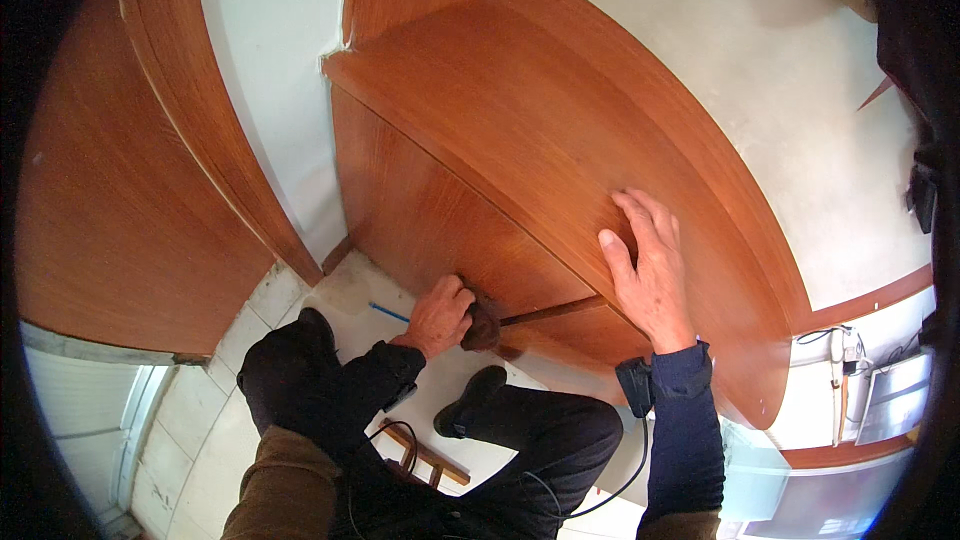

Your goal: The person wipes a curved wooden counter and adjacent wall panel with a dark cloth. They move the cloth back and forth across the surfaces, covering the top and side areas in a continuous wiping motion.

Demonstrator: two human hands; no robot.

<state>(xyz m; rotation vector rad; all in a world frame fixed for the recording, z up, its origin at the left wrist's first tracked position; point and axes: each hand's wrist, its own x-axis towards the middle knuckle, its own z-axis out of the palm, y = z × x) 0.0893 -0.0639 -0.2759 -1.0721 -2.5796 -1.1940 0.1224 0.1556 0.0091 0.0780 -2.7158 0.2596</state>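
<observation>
My left hand [442,316] is low at the wooden cabinet door [450,217], its fingers curled around a dark brown, cloth-like piece [481,328] beside the door's lower part. Much of that piece is hidden by the fingers. A thin blue stick [388,311] shows just left of the hand; whether it lies on the floor or is held cannot be told. Higher up, my right hand [651,266] rests on the reddish-brown wooden cabinet top [525,112], palm down with thumb and fingers apart. Nothing is in it.
A wooden door panel [127,165] and a white wall strip [262,75] stand at left. Under me is a wooden stool [427,451] on the tiled floor [202,427]. A black cable [643,457] hangs from my right sleeve. Glass panels [750,465] are at lower right.
</observation>
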